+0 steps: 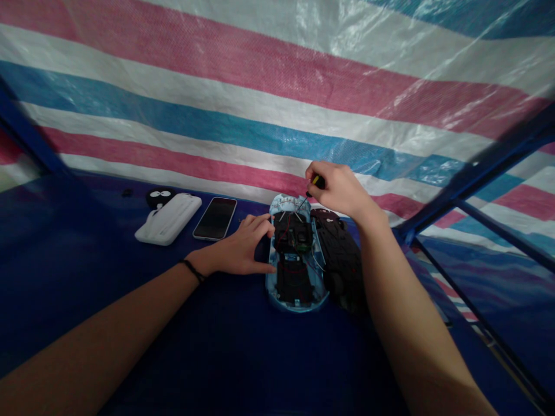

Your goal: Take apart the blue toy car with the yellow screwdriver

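Observation:
A light blue toy car body (297,307) lies upside down, its dark interior and thin wires showing. My right hand (336,188) grips a screwdriver (318,182) with a black and yellow handle. The screwdriver's thin shaft slants down to the far end of the body; whether its tip sits in a screw is too small to tell. At the body's left side rests my left hand (247,245), fingers and thumb spread along the edge. Against the right side of the body lies a black car chassis (342,254), partly behind my right forearm.
Left of my left hand lies a smartphone (215,218) with a dark screen. Beside it are a white case-like object (169,219) and a black item with white eyes (159,197). Striped plastic sheeting (217,115) hangs behind the blue table (225,346). Blue metal bars (468,167) stand at the right.

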A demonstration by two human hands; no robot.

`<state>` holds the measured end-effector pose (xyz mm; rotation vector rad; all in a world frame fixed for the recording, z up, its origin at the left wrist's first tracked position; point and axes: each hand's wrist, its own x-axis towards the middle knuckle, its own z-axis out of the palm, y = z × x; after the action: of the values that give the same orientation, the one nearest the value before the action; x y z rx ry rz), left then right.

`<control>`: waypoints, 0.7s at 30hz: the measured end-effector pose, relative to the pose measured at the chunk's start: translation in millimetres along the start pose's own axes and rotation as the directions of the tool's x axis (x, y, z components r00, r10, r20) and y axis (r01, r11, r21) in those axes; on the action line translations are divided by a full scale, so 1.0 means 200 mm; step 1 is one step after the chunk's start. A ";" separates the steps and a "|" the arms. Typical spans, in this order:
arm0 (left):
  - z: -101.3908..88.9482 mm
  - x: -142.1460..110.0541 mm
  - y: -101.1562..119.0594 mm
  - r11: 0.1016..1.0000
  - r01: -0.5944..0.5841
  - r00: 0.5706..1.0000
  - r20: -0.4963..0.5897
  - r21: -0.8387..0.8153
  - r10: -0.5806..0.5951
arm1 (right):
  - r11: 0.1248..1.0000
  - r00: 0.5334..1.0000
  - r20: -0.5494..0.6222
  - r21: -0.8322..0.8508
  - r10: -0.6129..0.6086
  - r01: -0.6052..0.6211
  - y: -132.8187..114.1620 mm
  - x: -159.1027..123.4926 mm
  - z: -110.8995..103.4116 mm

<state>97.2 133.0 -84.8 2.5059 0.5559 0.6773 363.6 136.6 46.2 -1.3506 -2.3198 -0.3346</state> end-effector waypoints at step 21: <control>0.00 0.00 0.00 1.000 0.004 1.000 0.003 -0.002 -0.004 | 1.000 1.000 -0.008 0.016 -0.003 0.003 -0.01 0.00 -0.01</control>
<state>97.1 133.6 -85.4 2.5025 0.5588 0.6719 362.7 135.3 47.8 -1.3360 -2.3134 -0.3211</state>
